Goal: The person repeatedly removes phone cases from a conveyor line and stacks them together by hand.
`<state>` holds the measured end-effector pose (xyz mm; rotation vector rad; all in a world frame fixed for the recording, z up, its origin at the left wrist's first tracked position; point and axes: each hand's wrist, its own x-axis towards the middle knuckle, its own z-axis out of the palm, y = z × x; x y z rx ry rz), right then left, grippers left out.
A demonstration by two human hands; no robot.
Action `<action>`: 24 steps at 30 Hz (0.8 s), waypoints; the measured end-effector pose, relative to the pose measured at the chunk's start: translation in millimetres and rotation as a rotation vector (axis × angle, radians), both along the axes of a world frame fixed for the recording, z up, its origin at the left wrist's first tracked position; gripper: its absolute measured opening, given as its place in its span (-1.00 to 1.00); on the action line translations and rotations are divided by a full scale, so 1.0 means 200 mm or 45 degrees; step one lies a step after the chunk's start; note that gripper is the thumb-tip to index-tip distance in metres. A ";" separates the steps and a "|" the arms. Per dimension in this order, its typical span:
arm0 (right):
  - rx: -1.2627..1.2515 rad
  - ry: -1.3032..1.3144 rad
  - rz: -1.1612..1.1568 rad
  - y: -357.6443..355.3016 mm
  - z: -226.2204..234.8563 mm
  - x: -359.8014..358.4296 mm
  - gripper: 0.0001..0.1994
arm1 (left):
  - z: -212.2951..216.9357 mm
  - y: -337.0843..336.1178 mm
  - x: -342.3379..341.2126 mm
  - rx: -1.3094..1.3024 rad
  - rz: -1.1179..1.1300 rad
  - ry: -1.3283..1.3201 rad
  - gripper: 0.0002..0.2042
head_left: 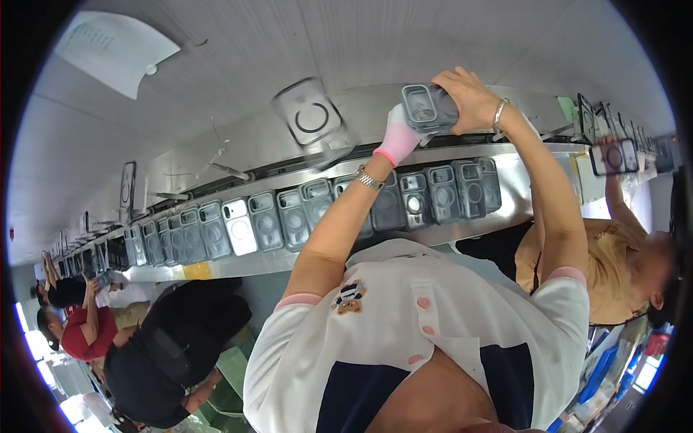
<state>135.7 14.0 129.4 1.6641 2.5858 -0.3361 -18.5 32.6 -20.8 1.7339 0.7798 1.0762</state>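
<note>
A greyish see-through phone case (442, 108), or a small stack of them, is held up between my two hands above the metal ledge. My left hand (401, 136), in a white and pink glove, grips its lower left side, with the fingers mostly hidden behind it. My bare right hand (468, 99) wraps round its right end, thumb and fingers curled over the edge. Left of my hands, a blurred phone case with a dark ring (312, 115) hangs on the line. Below my wrists, a row of similar phone cases (294, 216) leans along the ledge.
A metal rail with prongs (231, 172) runs across behind the row. More cases hang on holders, one at left (128, 189). At right a co-worker (613, 245) raises a phone case (613, 156); other people (155, 361) work at left. A paper sheet (115, 49) lies upper left.
</note>
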 end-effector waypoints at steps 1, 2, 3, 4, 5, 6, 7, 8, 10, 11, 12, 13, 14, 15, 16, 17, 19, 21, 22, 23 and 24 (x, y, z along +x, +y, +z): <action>-0.085 -0.066 -0.070 0.00 0.03 0.06 -0.12 | 0.00 -0.01 0.07 -0.004 -0.017 -0.007 -0.68; -0.169 -0.131 -0.137 0.00 0.04 0.13 -0.10 | 0.00 -0.02 0.14 -0.149 -0.031 -0.178 -0.66; -0.175 -0.137 -0.167 0.00 0.04 0.23 -0.10 | 0.02 -0.04 0.22 -0.299 -0.061 -0.348 -0.64; -0.235 -0.027 -0.168 0.04 0.03 0.34 -0.08 | -0.11 -0.04 0.23 -0.356 -0.142 -0.526 -0.63; -0.289 0.084 -0.151 0.09 0.03 0.44 -0.05 | -0.23 -0.04 0.24 -0.414 -0.225 -0.701 -0.63; -0.143 0.097 -0.123 0.14 0.00 0.54 0.00 | -0.37 -0.04 0.18 0.088 -0.191 -0.040 -0.63; -0.114 0.206 -0.230 0.15 0.07 0.51 0.02 | -0.55 -0.05 0.05 -0.239 -0.355 -0.123 -0.64; -0.091 0.330 -0.283 0.17 0.16 0.39 0.04 | -0.72 -0.08 -0.12 -0.578 -0.435 -0.205 -0.65; 0.055 0.574 -0.379 0.15 0.09 0.53 0.07 | -0.63 -0.28 -0.40 -1.053 -0.535 -0.610 -0.68; 0.046 0.605 -0.421 0.14 0.04 0.62 0.09 | -0.39 -0.39 -0.52 -0.523 -0.312 0.005 -0.69; 0.076 0.764 -0.376 0.14 0.04 0.57 0.06 | -0.32 -0.41 -0.71 -0.622 -0.191 0.031 -0.66; -0.043 0.946 -0.320 0.16 0.06 0.45 0.01 | -0.29 -0.45 -0.87 -0.727 -0.079 0.039 -0.63; -0.091 0.981 -0.234 0.17 0.07 0.29 -0.02 | -0.30 -0.49 -1.07 -0.794 0.033 -0.192 -0.64; -0.122 1.000 -0.185 0.17 0.10 0.12 -0.06 | -0.31 -0.51 -1.27 -0.745 0.100 -0.267 -0.59; -0.140 1.008 -0.133 0.19 0.09 -0.07 -0.06 | -0.31 -0.54 -1.44 -0.672 0.356 -0.290 -0.51; -0.209 1.182 -0.033 0.18 0.07 -0.26 -0.08 | -0.31 -0.57 -1.62 -0.599 0.600 -0.311 -0.42; -0.355 1.429 0.155 0.18 0.15 -0.67 -0.10 | -0.26 -0.47 -2.01 -0.384 1.146 -0.249 -0.12; -0.528 1.587 0.263 0.18 0.15 -1.03 -0.09 | -0.09 -0.39 -2.23 -0.018 1.597 0.265 0.13; -0.620 1.687 0.325 0.20 0.11 -1.19 -0.08 | -0.02 -0.35 -2.28 0.091 1.647 0.302 0.17; -0.610 1.678 0.307 0.19 0.10 -1.31 -0.08 | 0.04 -0.31 -2.32 0.205 1.680 0.325 0.21; -0.622 1.716 0.355 0.19 0.08 -1.43 -0.10 | 0.04 -0.27 -2.33 0.227 1.664 0.286 0.23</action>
